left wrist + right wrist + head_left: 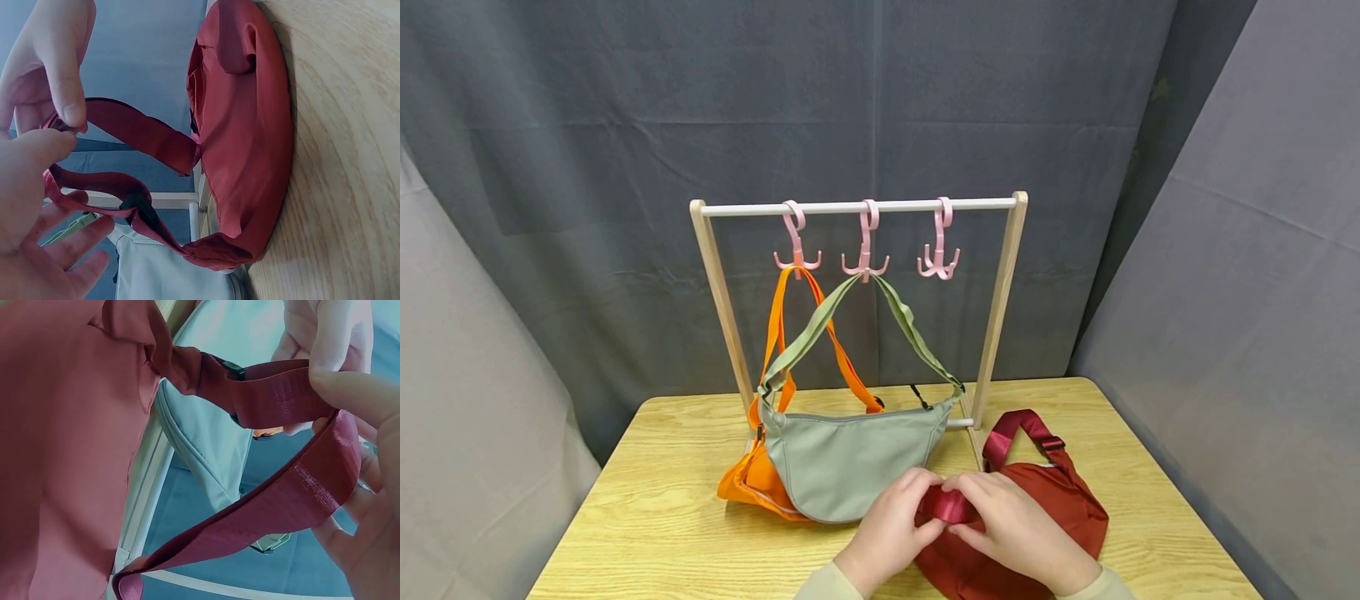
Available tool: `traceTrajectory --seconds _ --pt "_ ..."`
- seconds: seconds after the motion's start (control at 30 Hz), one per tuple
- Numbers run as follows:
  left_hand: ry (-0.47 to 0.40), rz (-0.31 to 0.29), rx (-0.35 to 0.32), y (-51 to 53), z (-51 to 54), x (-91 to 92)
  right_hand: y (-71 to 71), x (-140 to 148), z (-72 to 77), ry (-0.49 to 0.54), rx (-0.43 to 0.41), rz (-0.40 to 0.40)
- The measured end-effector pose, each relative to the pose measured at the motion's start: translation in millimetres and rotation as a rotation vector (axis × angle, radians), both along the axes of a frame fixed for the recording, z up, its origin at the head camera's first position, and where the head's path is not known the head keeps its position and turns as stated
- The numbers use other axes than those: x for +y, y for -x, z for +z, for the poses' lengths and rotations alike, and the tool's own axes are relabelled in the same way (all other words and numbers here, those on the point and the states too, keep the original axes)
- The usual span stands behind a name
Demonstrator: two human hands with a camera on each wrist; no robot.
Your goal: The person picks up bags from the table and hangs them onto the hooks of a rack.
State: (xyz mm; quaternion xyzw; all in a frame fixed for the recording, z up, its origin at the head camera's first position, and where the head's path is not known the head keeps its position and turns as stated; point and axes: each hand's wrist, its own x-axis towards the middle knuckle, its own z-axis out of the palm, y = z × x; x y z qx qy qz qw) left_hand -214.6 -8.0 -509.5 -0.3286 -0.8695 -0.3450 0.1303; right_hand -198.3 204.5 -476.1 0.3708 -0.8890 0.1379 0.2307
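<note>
A dark red shoulder bag [1063, 504] lies at the table's front right, with a loop of its strap [953, 505] raised between my two hands. My left hand [897, 518] pinches the strap from the left. Opposite it, my right hand [1017, 523] pinches the same strap between thumb and fingers. In the left wrist view the red strap [140, 134] runs from the bag body to both hands, and a dark buckle [139, 209] sits on its lower length. The right wrist view shows the right thumb pressing on the strap [281, 394], with fingers behind it.
A wooden rack with a white top rail [737, 210] carries three pink hooks. An orange bag [756, 483] hangs by its strap from the left hook [795, 242], and a grey-green bag [857, 462] from the middle hook [865, 242]. Nothing hangs on the right hook [938, 250].
</note>
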Motion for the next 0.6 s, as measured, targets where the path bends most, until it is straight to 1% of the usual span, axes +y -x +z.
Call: traceTrajectory --seconds 0.27,0.4,0.6 --pt "-0.036 0.004 -0.003 -0.5 2.5 -2.3 5.6 3.1 -3.6 -0.023 -0.010 -0.042" --pt "-0.042 0.008 -0.015 -0.4 2.7 -3.0 9.2 6.1 -6.4 -0.031 -0.008 -0.062" --pt "-0.040 0.018 -0.029 -0.4 3.8 -4.5 13.9 11.6 -8.4 -0.023 -0.030 -0.093"
